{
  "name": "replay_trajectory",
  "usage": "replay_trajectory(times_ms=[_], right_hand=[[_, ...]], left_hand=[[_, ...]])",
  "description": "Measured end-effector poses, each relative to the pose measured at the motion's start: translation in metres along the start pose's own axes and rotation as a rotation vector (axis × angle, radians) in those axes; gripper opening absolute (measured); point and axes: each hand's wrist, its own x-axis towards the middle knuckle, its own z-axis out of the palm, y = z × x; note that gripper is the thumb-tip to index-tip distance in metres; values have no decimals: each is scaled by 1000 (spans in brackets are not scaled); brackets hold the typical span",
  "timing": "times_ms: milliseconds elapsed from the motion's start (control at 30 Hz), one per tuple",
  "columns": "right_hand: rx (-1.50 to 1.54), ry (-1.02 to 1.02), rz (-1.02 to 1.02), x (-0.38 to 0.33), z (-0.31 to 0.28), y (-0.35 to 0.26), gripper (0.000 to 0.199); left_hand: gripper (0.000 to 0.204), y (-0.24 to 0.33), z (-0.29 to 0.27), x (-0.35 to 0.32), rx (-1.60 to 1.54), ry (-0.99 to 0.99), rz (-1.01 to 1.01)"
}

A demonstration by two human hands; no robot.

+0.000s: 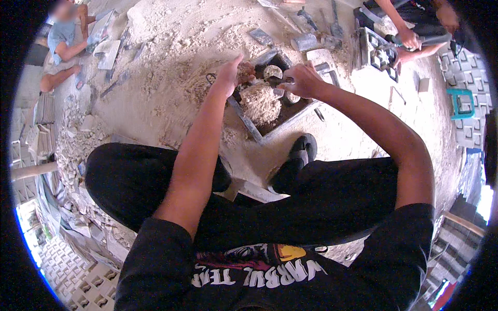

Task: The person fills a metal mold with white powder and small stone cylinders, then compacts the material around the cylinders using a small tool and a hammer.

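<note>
The right hand (303,82) is curled closed round one dark tool (276,81), whose end points to nine o'clock over a crumbly lump (261,103). The left hand (228,78) sits at the lump's ten o'clock, one digit stuck out toward twelve; I can't tell how far the rest are bent, or whether they grip anything. That one lump, pale and rough, lies inside a dark four-sided box (258,136) on the dusty floor (171,98), and beside it I count two rounded pale pieces: a disc (272,71) at one o'clock and another, partly hidden, at two. Working out from the box, one shoe (306,147) stands just off it at five o'clock, below one bent knee. One flat dark plate (261,37) lies at twelve, and one grey cylinder (304,41) at one. At two o'clock there's a second box (377,49) holding several pieces I can't count, with a co-worker's two hands over it. A lone teal stool (460,104) stands at three. Between nine and ten, another co-worker (65,41) sits well apart, near one pale trowel (108,54).
</note>
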Motion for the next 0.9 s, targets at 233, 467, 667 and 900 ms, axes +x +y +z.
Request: replay_trajectory(times_ms=[233, 467, 667, 900], right_hand=[[-38, 100, -127, -17, 1, 20, 34], [-28, 59, -37, -43, -10, 53, 30], [44, 116, 37, -36, 8, 34, 35], [-7, 59, 139, 10, 3, -21, 38]], left_hand=[[33, -20, 24, -12, 541, 66, 461], [26, -37, 55, -5, 237, -106, 388], [26, -32, 31, -12, 440, -88, 472], [19, -13, -31, -16, 607, 30, 636]])
